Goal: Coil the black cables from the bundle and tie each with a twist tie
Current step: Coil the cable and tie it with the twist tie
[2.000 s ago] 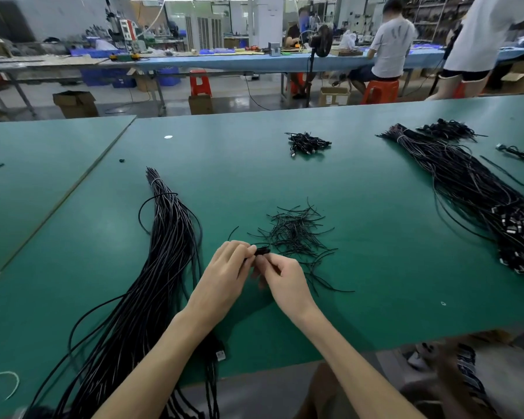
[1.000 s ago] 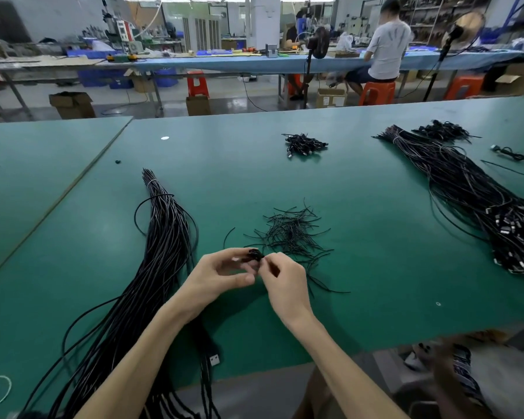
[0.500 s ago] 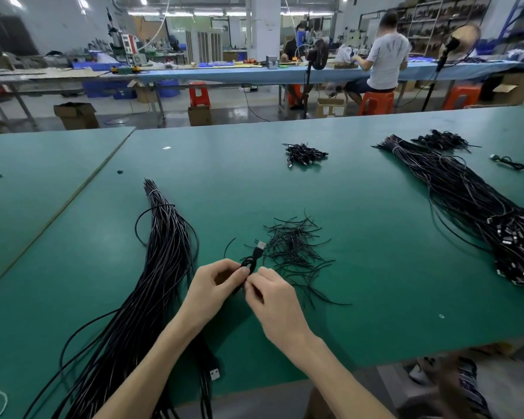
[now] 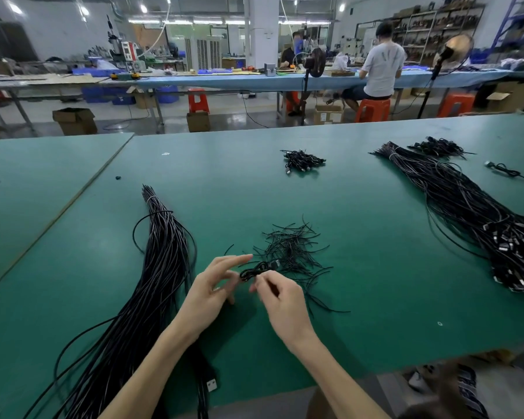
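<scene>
- Nearest you, the cable bundle (image 4: 161, 267) lies along your left side of the green table (image 4: 375, 313). Its loose ends run off the front edge, and one USB plug (image 4: 211, 385) shows there.
- Your left hand (image 4: 212, 288) is just right of the bundle, with its fingers straightened and spread. It grips nothing that can be seen, and the forefinger reaches toward the small coil.
- Your right hand (image 4: 280, 294) has its fingers curled in, the tips pinching the near edge of the coiled cable (image 4: 256, 270). The coil sits between your two hands, just above the table. Whether a tie's ends are also in that pinch is too small to tell.
- This looks like the end of the tying step: the coil is wound tight, and only the twist remains to be checked.
- Just beyond the coil lies the scatter of twist ties (image 4: 288, 249), within easy reach.
- Next, judge whether the tie holds. If so, send the coil to the finished coils (image 4: 301, 161) farther up the table, then draw one cable from the bundle on your left.
- Well off to your right lies a second cable bundle (image 4: 466, 207), its plugs toward you.
</scene>
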